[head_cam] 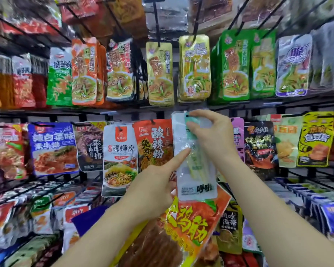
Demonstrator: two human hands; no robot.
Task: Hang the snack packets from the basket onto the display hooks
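Observation:
A pale, see-through snack packet (pixel 196 176) with a teal top hangs upright in the middle row of the display. My right hand (pixel 210 132) pinches its top edge by the hang hole, right at a black hook. My left hand (pixel 156 182) holds an orange and yellow snack packet (pixel 189 226) low down, with its forefinger stretched out and touching the pale packet's middle. No basket is in view.
Rows of black display hooks (pixel 156 20) carry many snack packets above, left and right. An orange packet (pixel 154 143) hangs just left of the pale one, a pink one (pixel 238 135) just right. More packets fill the lower racks (pixel 316 191).

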